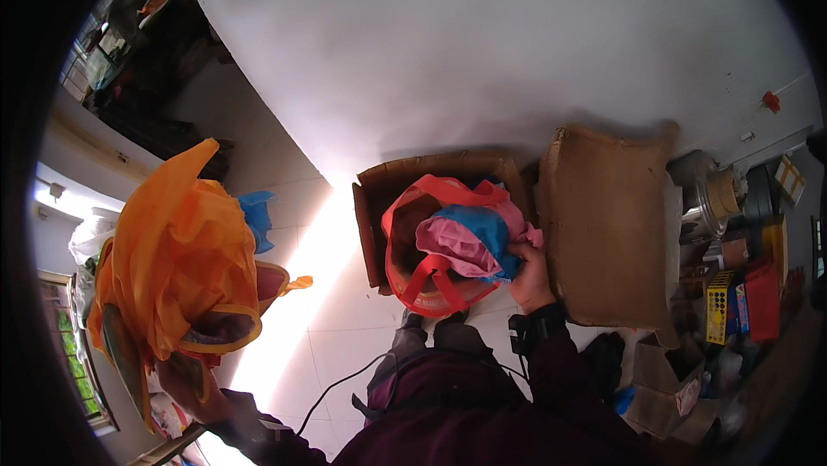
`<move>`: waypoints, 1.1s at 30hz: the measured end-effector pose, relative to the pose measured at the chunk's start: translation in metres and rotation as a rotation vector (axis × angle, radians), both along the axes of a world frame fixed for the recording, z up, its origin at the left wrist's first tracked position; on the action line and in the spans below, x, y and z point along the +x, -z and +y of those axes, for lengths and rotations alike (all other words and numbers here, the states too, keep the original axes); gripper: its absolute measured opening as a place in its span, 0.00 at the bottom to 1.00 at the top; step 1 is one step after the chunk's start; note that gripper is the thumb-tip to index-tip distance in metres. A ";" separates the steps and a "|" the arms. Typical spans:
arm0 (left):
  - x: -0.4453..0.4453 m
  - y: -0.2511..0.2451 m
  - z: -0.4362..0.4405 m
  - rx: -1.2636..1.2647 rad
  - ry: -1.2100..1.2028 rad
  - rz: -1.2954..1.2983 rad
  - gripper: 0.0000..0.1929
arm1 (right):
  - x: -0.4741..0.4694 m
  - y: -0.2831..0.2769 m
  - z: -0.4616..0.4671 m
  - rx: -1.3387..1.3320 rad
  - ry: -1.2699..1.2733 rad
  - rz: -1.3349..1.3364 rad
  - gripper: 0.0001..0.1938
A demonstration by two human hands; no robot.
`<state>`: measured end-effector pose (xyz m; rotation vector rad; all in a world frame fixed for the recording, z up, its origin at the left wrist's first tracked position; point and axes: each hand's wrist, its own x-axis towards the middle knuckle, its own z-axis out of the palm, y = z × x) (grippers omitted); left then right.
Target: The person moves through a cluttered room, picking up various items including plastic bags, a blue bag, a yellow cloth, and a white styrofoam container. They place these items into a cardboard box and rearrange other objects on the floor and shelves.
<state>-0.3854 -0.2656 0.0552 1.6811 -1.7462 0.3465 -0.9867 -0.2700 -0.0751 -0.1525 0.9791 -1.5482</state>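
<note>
My left hand [190, 388] is closed on a bunched orange cloth item [187, 240] with yellow-trimmed edges, lifted at the left; the cloth hides part of the fingers. A red tote bag [400, 272] with broad red handles stands open in a cardboard box [371, 233] in front of me. At the bag's right side my right hand [533, 278] grips a blue and pink cloth [478, 227], which lies over the bag's mouth. Behind the orange cloth, a piece of blue fabric [258, 217] shows.
A large brown cardboard piece [607, 227] stands right of the box, by the white wall [484, 46]. Further right are metal pots [698, 188], a yellow box [719, 308], a red box [762, 301] and smaller cartons [665, 362]. A black cable [345, 379] hangs before my body.
</note>
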 end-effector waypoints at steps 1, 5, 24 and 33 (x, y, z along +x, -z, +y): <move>-0.008 -0.003 -0.007 -0.045 0.028 0.000 0.34 | -0.001 0.001 0.002 0.086 0.080 -0.086 0.14; -0.034 -0.010 -0.030 -0.273 0.182 -0.063 0.32 | 0.002 -0.002 0.005 -0.214 0.119 -0.245 0.13; -0.292 0.076 -0.046 0.831 0.910 2.560 0.27 | 0.015 -0.004 0.014 -0.215 0.113 -0.027 0.19; -0.345 0.193 -0.060 0.603 0.536 0.991 0.26 | 0.026 0.009 0.007 0.015 0.205 0.040 0.14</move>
